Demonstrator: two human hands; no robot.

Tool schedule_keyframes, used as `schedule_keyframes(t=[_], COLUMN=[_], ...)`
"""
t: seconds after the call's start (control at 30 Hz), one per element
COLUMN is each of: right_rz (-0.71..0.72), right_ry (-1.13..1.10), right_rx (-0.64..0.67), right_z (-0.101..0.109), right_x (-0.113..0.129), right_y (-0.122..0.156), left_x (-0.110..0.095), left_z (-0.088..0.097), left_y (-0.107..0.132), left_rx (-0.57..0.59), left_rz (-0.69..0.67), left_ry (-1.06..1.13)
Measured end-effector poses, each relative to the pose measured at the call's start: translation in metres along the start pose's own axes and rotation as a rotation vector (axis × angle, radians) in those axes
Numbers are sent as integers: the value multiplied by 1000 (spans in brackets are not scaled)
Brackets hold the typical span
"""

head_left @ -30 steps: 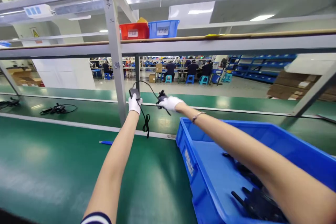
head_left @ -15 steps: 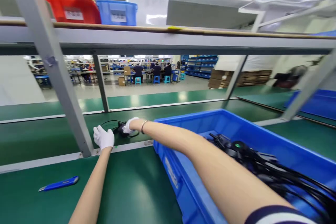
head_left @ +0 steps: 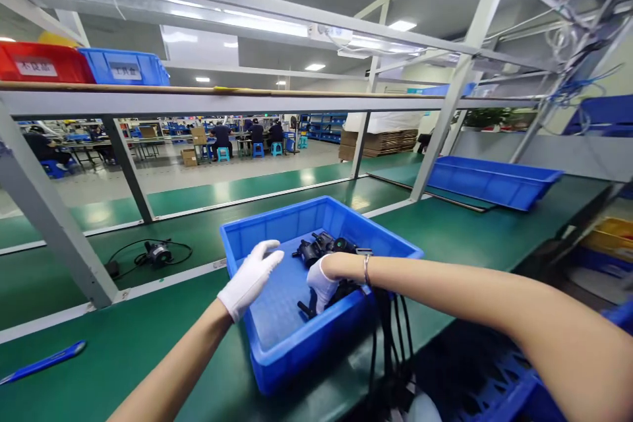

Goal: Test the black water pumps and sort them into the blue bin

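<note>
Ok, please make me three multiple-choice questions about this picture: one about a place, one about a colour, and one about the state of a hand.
1. Where does the black adapter with its coiled cable lie?
A. on the green belt, left of the near blue bin
B. inside the near blue bin
C. on the top shelf

2. What colour is the bin beside the blue bin on the shelf?
A. yellow
B. red
C. green

3. How is the left hand?
A. closed on a cable
B. flat on the belt
C. open, holding nothing, over the near blue bin

Answers: 1 A, it rests on the belt outside the bin. 2 B, it is plainly red. 3 C, the gloved fingers are spread and empty.
</note>
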State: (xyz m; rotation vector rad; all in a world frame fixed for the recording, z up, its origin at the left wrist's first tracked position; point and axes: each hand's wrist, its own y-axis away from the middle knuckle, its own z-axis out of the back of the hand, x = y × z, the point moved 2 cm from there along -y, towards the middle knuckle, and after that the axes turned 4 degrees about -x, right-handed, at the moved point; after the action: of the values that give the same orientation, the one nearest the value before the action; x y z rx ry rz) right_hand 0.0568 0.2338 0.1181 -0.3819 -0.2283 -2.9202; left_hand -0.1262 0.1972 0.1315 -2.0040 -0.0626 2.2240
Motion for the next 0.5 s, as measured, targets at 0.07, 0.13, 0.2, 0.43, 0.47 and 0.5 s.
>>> schedule_keyframes(t=[0.07, 0.13, 0.2, 0.43, 0.47, 0.5], right_rz=[21, 69, 114, 51, 47, 54], right_ry=[-24, -49, -92, -342, -358, -367], right_rx=[4, -22, -103, -617, -684, -736], right_z=[-4, 1, 14, 58, 59, 59], right_x=[-7, -10, -12, -4, -2, 0], right_y=[14, 22, 28, 80, 93, 105], left_x=[2, 9, 18, 5, -2, -9], left_z=[-21, -34, -41, -100, -112, -122], left_y=[11, 19, 25, 43, 48, 53], left_rx=[75, 58, -55, -180, -131, -86], left_rz=[47, 83, 114, 213, 199, 179], left_ry=[127, 258, 383, 744, 789, 848])
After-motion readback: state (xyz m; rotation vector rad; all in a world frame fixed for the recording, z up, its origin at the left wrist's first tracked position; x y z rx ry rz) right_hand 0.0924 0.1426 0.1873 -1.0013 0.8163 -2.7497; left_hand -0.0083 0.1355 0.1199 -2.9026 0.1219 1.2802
